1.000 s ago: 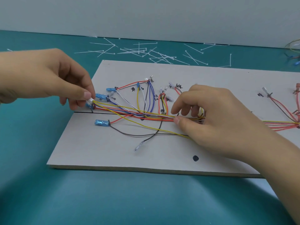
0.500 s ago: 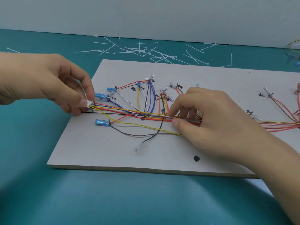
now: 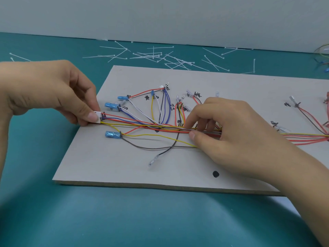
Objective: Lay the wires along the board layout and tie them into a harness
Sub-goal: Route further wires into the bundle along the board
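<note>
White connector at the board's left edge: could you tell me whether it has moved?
Yes. The white connector, pinched by the left hand, has shifted slightly toward the camera, away from the blue terminal behind it.

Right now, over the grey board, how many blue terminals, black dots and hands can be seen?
Blue terminals: 4
Black dot: 1
Hands: 2, the left hand pinching the white connector, the right hand pinching the wire bundle
Total: 7
</note>
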`<state>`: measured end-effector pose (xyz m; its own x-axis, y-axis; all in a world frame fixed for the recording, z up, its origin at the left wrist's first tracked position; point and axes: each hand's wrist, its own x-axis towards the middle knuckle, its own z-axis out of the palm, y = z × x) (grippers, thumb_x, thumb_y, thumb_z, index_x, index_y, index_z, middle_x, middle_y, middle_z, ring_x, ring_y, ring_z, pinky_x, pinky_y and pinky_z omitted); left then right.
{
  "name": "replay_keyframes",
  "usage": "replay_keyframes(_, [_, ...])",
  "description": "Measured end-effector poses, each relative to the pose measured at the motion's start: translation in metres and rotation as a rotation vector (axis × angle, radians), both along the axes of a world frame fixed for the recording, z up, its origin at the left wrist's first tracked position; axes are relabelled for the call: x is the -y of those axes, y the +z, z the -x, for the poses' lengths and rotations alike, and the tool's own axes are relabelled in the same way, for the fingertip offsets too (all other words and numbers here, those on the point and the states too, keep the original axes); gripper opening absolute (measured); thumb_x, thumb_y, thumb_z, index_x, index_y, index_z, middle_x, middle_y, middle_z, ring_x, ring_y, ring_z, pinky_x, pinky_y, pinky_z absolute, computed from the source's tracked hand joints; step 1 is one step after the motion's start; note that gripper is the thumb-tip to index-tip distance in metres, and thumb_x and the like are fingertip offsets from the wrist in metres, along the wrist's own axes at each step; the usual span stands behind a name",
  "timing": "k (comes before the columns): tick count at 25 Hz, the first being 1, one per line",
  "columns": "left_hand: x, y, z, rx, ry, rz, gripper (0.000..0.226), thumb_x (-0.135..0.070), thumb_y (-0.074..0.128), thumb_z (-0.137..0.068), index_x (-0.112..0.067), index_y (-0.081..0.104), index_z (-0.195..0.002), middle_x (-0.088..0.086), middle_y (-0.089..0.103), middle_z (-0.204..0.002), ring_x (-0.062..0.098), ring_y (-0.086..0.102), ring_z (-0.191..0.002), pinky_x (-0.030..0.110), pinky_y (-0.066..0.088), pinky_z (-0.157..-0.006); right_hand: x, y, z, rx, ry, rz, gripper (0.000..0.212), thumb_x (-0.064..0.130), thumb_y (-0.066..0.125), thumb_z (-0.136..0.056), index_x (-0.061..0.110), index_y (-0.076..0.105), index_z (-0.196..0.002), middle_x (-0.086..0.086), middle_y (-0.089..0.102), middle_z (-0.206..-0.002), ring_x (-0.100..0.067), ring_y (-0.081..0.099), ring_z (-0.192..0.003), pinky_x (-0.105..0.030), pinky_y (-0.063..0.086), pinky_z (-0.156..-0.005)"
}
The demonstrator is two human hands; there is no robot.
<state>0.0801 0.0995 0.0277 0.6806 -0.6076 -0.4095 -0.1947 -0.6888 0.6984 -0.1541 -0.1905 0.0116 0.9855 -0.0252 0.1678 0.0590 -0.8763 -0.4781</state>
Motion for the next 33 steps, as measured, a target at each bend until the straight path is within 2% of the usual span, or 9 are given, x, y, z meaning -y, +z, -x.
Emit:
replay_keyframes(8, [0.010, 0.004, 0.013, -0.027, 0.072, -0.065, 0.084, -0.053, 0.102, -0.010, -0.016, 0.077, -0.081, 0.020, 0.076, -0.075, 0.033, 0.075, -0.062, 0.032, 0.059, -0.052, 0.000, 0.001, 0.001, -0.021, 0.002, -0.008, 0.010, 0.026, 0.069, -0.088, 0.033, 0.071, -0.094, 0.014, 0.057, -0.083, -0.003, 0.056, -0.084, -0.029, 0.047, -0.078])
replay_keyframes(10, [0.012, 0.002, 0.014, 0.016, 0.087, -0.101, 0.074, -0.034, 0.100, -0.023, -0.017, 0.067, -0.087, 0.017, 0.072, -0.068, 0.033, 0.072, -0.056, 0.034, 0.057, -0.047, 0.000, 0.001, 0.001, -0.021, 0.001, -0.007, 0.010, 0.025, 0.069, -0.087, 0.033, 0.070, -0.094, 0.014, 0.058, -0.083, -0.003, 0.056, -0.084, -0.031, 0.047, -0.079])
replay_keyframes(13, [0.021, -0.007, 0.016, 0.167, 0.046, -0.186, 0.036, -0.024, 0.073, -0.048, -0.031, 0.060, -0.081, 0.002, 0.062, -0.053, 0.025, 0.061, -0.047, 0.036, 0.054, -0.048, -0.001, 0.001, 0.001, -0.015, 0.002, -0.001, 0.009, 0.027, 0.070, -0.087, 0.032, 0.070, -0.094, 0.014, 0.058, -0.084, -0.004, 0.056, -0.085, -0.032, 0.048, -0.079])
replay_keyframes(18, [0.030, -0.015, 0.020, 0.433, -0.116, -0.321, 0.044, -0.020, 0.054, -0.051, -0.048, 0.057, -0.083, -0.016, 0.056, -0.056, 0.018, 0.047, -0.048, 0.056, 0.052, -0.057, 0.001, 0.004, 0.002, -0.015, 0.011, -0.023, 0.023, 0.045, 0.079, -0.078, 0.036, 0.065, -0.095, 0.014, 0.047, -0.080, 0.001, 0.048, -0.079, -0.015, 0.033, -0.066])
replay_keyframes(22, [0.015, 0.001, 0.022, 0.514, -0.101, -0.218, 0.039, -0.048, 0.069, -0.049, -0.047, 0.069, -0.088, -0.021, 0.056, -0.061, 0.004, 0.044, -0.040, 0.056, 0.055, -0.054, 0.000, 0.006, 0.003, -0.075, 0.087, -0.022, 0.014, 0.040, 0.081, -0.080, 0.033, 0.070, -0.086, 0.014, 0.053, -0.078, -0.002, 0.052, -0.079, -0.022, 0.041, -0.068])
replay_keyframes(25, [0.023, 0.007, 0.031, 0.603, -0.115, -0.094, 0.020, -0.041, 0.078, -0.072, -0.049, 0.073, -0.090, -0.021, 0.060, -0.065, 0.001, 0.045, -0.040, 0.050, 0.056, -0.051, -0.002, 0.005, 0.003, -0.098, 0.091, -0.030, 0.008, 0.032, 0.079, -0.085, 0.028, 0.074, -0.079, 0.012, 0.065, -0.070, -0.005, 0.060, -0.074, -0.022, 0.047, -0.065])
replay_keyframes(27, [0.040, 0.007, 0.044, 0.647, -0.107, 0.035, 0.013, -0.045, 0.075, -0.075, -0.049, 0.072, -0.088, -0.022, 0.062, -0.069, 0.000, 0.045, -0.042, 0.036, 0.052, -0.052, -0.002, 0.006, 0.004, -0.098, 0.090, -0.027, 0.008, 0.028, 0.077, -0.086, 0.026, 0.076, -0.078, 0.011, 0.068, -0.067, -0.005, 0.063, -0.071, -0.022, 0.048, -0.066])
replay_keyframes(29, [0.058, 0.005, 0.059, 0.654, -0.120, 0.142, 0.013, -0.047, 0.068, -0.074, -0.046, 0.071, -0.087, -0.022, 0.062, -0.072, 0.002, 0.048, -0.047, 0.028, 0.047, -0.055, -0.002, 0.007, 0.005, -0.036, 0.088, -0.037, 0.008, 0.022, 0.074, -0.086, 0.025, 0.076, -0.079, 0.012, 0.069, -0.068, -0.007, 0.064, -0.071, -0.020, 0.048, -0.067])
replay_keyframes(33, [0.081, -0.002, 0.082, 0.625, -0.188, 0.235, 0.010, -0.041, 0.066, -0.078, -0.038, 0.070, -0.087, -0.013, 0.064, -0.077, 0.014, 0.053, -0.061, 0.033, 0.049, -0.056, 0.010, 0.015, 0.001, 0.237, -0.043, -0.121, 0.012, 0.016, 0.067, -0.085, 0.019, 0.077, -0.081, 0.014, 0.066, -0.066, -0.004, 0.059, -0.065, -0.009, 0.040, -0.062])
